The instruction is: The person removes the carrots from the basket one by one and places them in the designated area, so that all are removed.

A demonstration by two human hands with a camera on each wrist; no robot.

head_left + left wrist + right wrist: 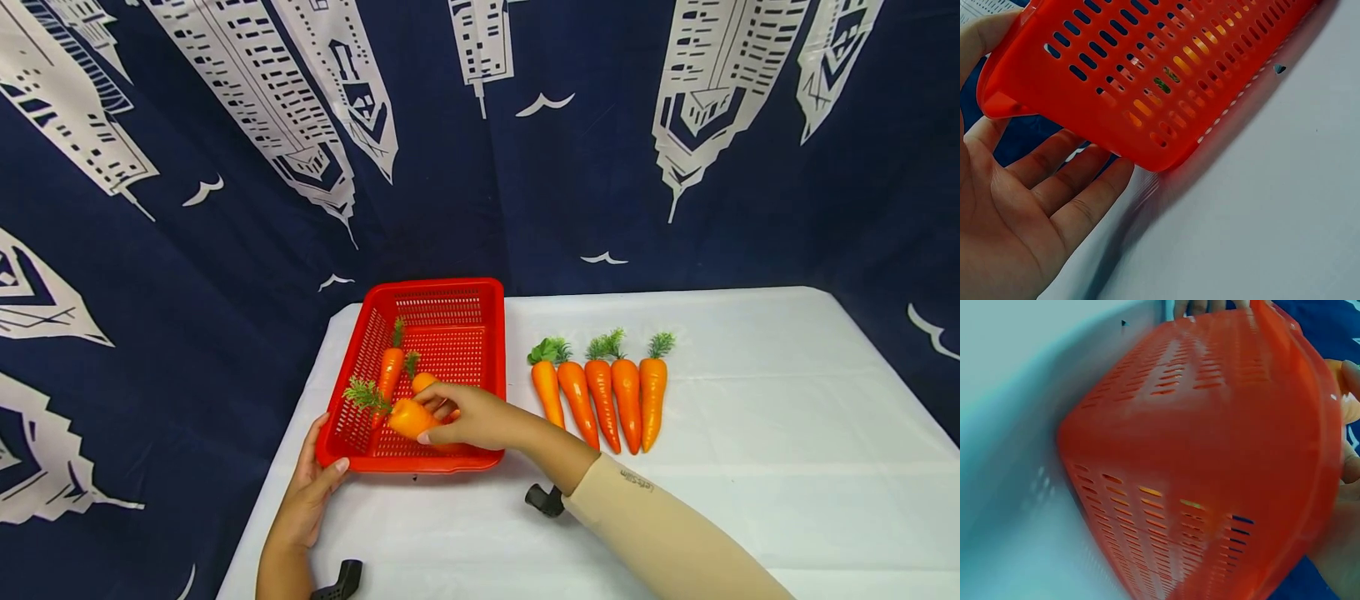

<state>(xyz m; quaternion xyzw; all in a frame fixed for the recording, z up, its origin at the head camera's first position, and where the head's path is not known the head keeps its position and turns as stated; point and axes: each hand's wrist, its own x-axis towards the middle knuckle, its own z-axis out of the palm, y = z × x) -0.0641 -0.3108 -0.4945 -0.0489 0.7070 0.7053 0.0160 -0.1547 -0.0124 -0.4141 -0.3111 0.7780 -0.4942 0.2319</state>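
Observation:
A red plastic basket (497, 342) with slotted walls stands at the table's left. My left hand (306, 496) holds its near-left corner, thumb over the rim and fingers against the outer wall (1041, 103). Inside the basket's near part, my right hand (476, 417) pinches an orange toy carrot (408, 418) between thumb and fingers, its green top pointing left. Another carrot (390, 371) lies along the basket's left side. A further carrot (423, 382) is partly hidden behind my right hand. The basket wall hides most of the right hand in the right wrist view.
Several toy carrots (602, 392) lie in a row on the white table (787, 400), right of the basket, green tops away from me. A navy cloth (570, 192) with white building prints hangs behind. Black wrist mounts (545, 500) show at both wrists.

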